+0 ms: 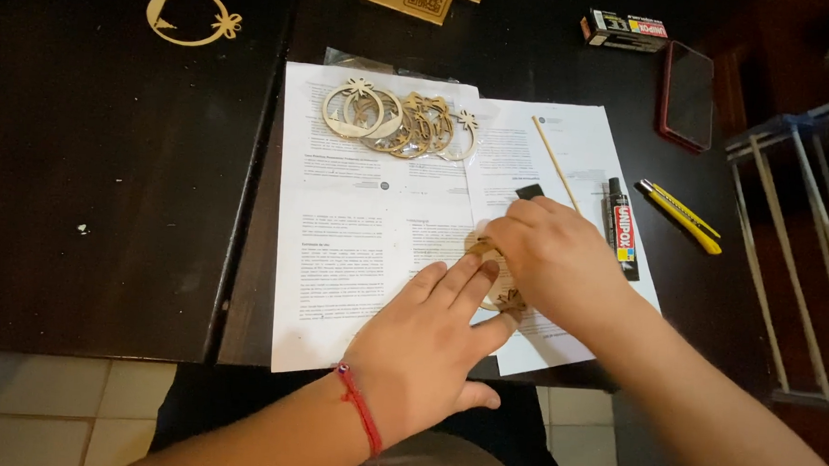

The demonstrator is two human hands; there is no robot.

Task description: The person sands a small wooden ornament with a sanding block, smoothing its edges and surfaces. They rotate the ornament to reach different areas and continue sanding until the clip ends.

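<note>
My left hand [428, 342] lies flat with fingers spread, pressing on a thin wooden ring ornament [504, 301] that rests on white printed sheets [338, 257]. My right hand [546, 254] is curled over the same ornament and seems to pinch a small dark piece [529, 191] against it; most of the ornament is hidden under both hands. A red string bracelet [360, 410] circles my left wrist.
A pile of several wooden ring ornaments [397, 120] lies at the top of the sheets, one more ornament [191, 15] far left. A thin wooden stick [555, 162], black glue tube [622, 227], yellow cutter [680, 215], phone [686, 94] and small box [626, 29] sit right.
</note>
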